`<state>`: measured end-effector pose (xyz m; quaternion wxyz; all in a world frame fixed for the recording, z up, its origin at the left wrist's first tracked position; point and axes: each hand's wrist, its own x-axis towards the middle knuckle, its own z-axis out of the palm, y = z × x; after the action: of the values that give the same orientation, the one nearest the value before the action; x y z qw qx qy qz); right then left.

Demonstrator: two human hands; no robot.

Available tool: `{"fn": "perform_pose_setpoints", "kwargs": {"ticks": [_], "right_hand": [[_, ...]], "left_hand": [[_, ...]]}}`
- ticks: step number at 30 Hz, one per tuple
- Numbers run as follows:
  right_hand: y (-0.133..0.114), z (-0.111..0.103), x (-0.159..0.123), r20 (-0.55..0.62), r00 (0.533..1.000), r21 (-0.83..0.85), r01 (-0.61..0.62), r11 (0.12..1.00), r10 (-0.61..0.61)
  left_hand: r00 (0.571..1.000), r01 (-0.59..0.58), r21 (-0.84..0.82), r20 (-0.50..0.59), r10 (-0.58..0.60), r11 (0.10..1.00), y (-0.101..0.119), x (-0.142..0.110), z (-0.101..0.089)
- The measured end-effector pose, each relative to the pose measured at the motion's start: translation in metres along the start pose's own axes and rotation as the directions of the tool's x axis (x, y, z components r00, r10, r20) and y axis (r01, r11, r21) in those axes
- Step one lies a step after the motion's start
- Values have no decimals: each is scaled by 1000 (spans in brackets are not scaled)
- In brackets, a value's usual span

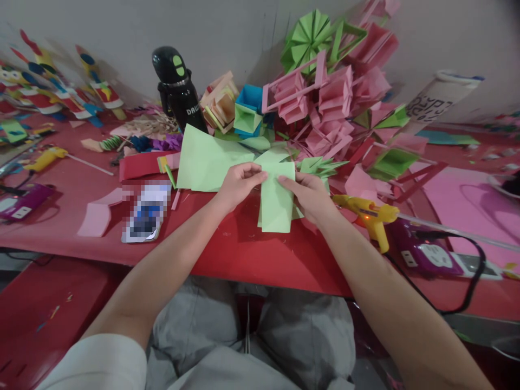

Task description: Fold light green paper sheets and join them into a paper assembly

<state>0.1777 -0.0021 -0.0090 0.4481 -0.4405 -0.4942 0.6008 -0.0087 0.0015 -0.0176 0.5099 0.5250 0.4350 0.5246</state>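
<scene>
Both hands hold a folded strip of light green paper (277, 208) just above the red table. My left hand (240, 185) pinches its upper left edge between thumb and fingers. On the upper right edge, the thumb of my right hand (311, 196) presses the front while the fingers stay behind the paper. A larger light green sheet (211, 160) lies behind my left hand. Green pleated paper (319, 167) sits just beyond my right hand. A yellow glue gun (369, 214) with a small orange light rests to the right of my right wrist.
A phone (147, 211) lies on the red table (244, 254) at left, beside a pink paper strip (95, 216). A black bottle (181, 92) stands behind. Pink paper shapes (317, 97) pile up at the back. A purple power strip (426, 249) and cord lie at right.
</scene>
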Motion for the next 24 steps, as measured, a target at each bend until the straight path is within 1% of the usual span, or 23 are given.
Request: {"fn": "perform_pose_setpoints", "kwargs": {"ticks": [4, 8, 12, 17, 24], "right_hand": [[1, 0, 0, -12, 1000, 2, 8, 1000, -8], [0, 0, -2, -3, 1000, -3, -29, 1000, 29], [1, -1, 0, -19, 999, -20, -51, 998, 51], [1, -2, 0, -30, 998, -18, -58, 998, 57], [0, 0, -2, 3, 998, -28, -70, 997, 70]], "left_hand": [[999, 38, 22, -15, -38, 999, 0, 0, 0], [999, 27, 54, -32, -26, 998, 0, 0, 0], [999, 43, 57, 13, -44, 997, 2, -2, 0], [991, 101, 32, 80, -103, 994, 5, -4, 2], [996, 65, 30, 54, -67, 997, 1, -2, 0]]}}
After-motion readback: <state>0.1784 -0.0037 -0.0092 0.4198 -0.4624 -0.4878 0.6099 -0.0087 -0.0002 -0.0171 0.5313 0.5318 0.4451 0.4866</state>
